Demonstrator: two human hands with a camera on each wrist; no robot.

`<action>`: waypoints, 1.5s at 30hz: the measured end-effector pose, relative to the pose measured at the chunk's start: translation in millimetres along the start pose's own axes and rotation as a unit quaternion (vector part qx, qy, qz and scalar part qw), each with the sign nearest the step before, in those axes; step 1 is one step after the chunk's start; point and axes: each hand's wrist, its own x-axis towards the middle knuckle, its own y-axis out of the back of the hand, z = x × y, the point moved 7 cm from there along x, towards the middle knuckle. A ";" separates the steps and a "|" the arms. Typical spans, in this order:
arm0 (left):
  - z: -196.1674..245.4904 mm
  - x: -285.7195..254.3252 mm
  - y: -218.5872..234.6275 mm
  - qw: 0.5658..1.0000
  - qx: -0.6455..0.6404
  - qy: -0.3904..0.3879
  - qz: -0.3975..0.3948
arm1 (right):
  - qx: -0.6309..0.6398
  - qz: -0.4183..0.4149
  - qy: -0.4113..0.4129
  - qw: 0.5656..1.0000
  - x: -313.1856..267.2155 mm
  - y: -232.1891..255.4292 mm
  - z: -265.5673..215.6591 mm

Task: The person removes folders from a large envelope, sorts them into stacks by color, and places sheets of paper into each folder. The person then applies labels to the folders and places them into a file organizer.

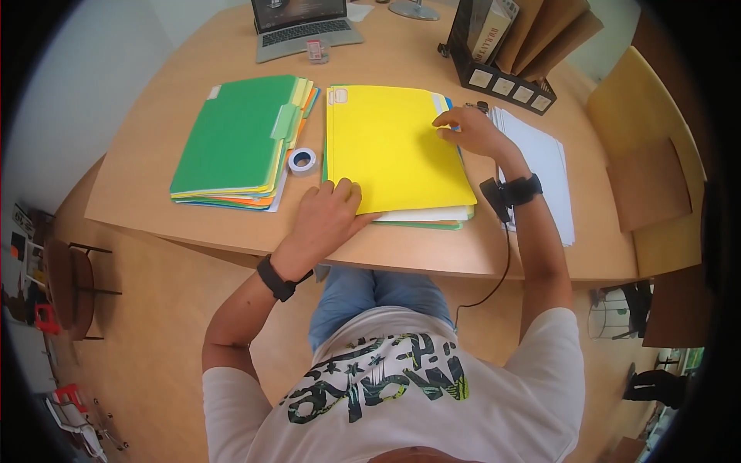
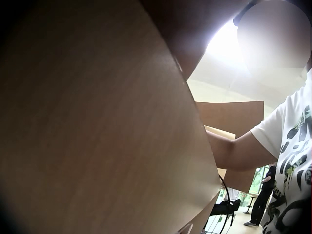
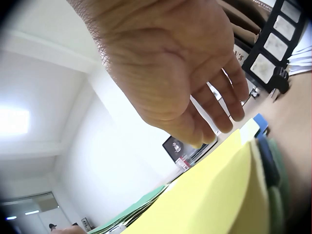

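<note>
A yellow file folder tops a stack with white and green edges showing below it. My left hand grips its near left corner, fingers bent over the top and thumb along the front edge. Above the folder's far right side is my right hand, its fingers loosely spread and holding nothing. In the right wrist view, the palm of that right hand faces the camera over the yellow folder. A green folder covers a second stack on the left, and a roll of white tape lies between the stacks.
White papers lie right of the yellow folder. A black desk organizer with books and brown folders stands at the back right. A laptop and a small red-and-clear box are at the back. A cable hangs from the right wrist.
</note>
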 end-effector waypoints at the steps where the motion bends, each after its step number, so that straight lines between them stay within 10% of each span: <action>1: -0.5 -0.3 -0.4 1.000 -0.001 -0.004 -0.001 | -0.013 -0.019 0.011 1.000 0.3 -4.0 -10.3; 15: -44.8 6.7 20.0 0.999 -0.015 0.048 -0.012 | -0.102 -0.308 0.167 0.931 14.3 -36.9 -122.8; 22: -96.3 15.5 4.4 0.983 0.072 0.104 -0.136 | 0.001 -0.110 0.236 0.966 59.2 -69.9 -154.8; 25: -101.5 17.4 15.3 0.982 -0.097 0.161 -0.033 | 0.070 -0.033 0.229 0.970 63.9 -77.1 -170.5; 28: -112.4 9.7 11.7 0.881 -0.351 0.317 -0.007 | 0.128 0.030 0.231 0.964 59.8 -72.2 -179.9; 31: -118.7 3.4 -2.3 0.763 -0.567 0.304 0.069 | 0.146 0.080 0.246 0.955 53.6 -59.7 -182.0; 34: -118.4 3.2 -5.0 0.742 -0.594 0.304 0.064 | 0.145 0.038 0.260 0.954 57.6 -50.4 -180.1; 37: -115.7 2.2 3.4 0.869 -0.374 0.324 -0.026 | 0.035 0.030 0.252 0.967 87.7 -40.1 -156.7; 40: -103.8 3.9 5.7 0.979 -0.125 0.162 0.012 | -0.110 -0.006 0.178 0.978 122.3 -45.3 -121.1; 45: -89.4 5.2 4.8 0.988 -0.043 0.137 -0.057 | -0.192 -0.063 0.150 0.968 128.4 -83.4 -99.2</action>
